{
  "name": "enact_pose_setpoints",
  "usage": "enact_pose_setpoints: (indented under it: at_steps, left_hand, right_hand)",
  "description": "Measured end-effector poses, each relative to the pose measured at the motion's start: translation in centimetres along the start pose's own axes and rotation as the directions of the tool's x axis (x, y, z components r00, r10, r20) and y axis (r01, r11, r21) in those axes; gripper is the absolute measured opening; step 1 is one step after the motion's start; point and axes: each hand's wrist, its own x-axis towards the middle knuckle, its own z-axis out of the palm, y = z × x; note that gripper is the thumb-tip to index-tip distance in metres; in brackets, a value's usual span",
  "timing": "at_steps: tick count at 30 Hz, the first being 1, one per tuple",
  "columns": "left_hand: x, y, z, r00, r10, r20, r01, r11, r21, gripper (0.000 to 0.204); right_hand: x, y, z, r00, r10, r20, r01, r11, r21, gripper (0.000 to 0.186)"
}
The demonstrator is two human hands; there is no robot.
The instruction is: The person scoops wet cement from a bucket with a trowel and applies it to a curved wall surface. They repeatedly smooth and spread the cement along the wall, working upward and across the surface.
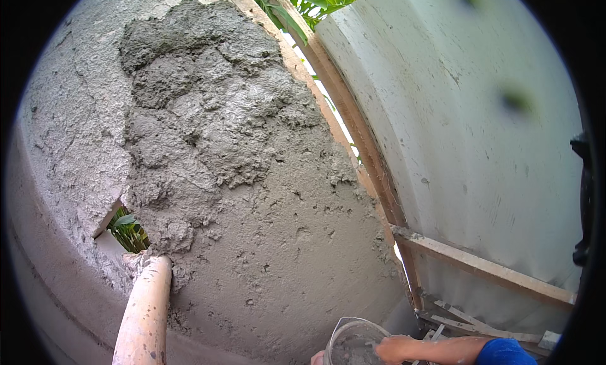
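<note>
At the bottom edge stands a bucket (341, 327) with a thin wire handle and wet grey mortar (358, 353) inside. My left hand (317, 359) shows only in part, pressed to the bucket's left side as if gripping it. My right hand (392, 349), below a blue sleeve, reaches over the bucket's right rim. Its fingers are curled closed; what they hold, if anything, is hidden. Ahead rises a wall with thick, lumpy fresh mortar (208, 93) on its upper part and a smoother, pitted coat (303, 251) lower down.
A cream pipe (144, 314) slants up at the lower left, beside a small wall opening (128, 229) showing leaves. A wooden post (353, 112) edges the wall; pale corrugated sheeting (467, 125) and a wooden rail (486, 264) stand right. Scrap timber (467, 321) lies below.
</note>
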Motion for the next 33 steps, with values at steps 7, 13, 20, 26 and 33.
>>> enact_pose_setpoints:
  at_steps: [7, 13, 20, 26, 33]
  left_hand:
    - [2.0, 1.4, 0.9, 1.000, 0.017, -0.007, -0.017, 0.999, -0.028, 0.054]
    - [2.1, 3.9, 0.1, 0.977, 0.205, 0.067, -0.207, 0.978, 0.035, 0.047]
    - [2.4, 5.7, -0.9, 0.950, 0.277, 0.141, -0.247, 0.949, -0.196, 0.044]
    - [1.7, 1.5, 0.9, 0.993, 0.100, 0.057, -0.081, 0.961, -0.264, 0.055]
    - [0.6, -2.7, 0.4, 0.899, -0.437, 0.002, 0.366, 0.751, -0.550, 0.068]
  right_hand:
    - [-2.9, -2.7, -2.4, 0.987, -0.010, 0.161, 0.026, 0.995, -0.097, 0.025]
    - [-2.4, 2.7, -5.8, 0.999, 0.035, 0.006, -0.034, 0.989, -0.147, 0.019]
    - [-4.2, 1.7, 0.2, 0.968, -0.011, 0.250, -0.219, 0.449, 0.866, 0.021]
    - [-4.4, 1.0, 4.2, 0.980, -0.129, 0.149, -0.176, -0.242, 0.954, 0.025]
    - [-7.0, 1.3, 2.5, 0.995, -0.053, -0.079, 0.067, -0.201, 0.977, 0.034]
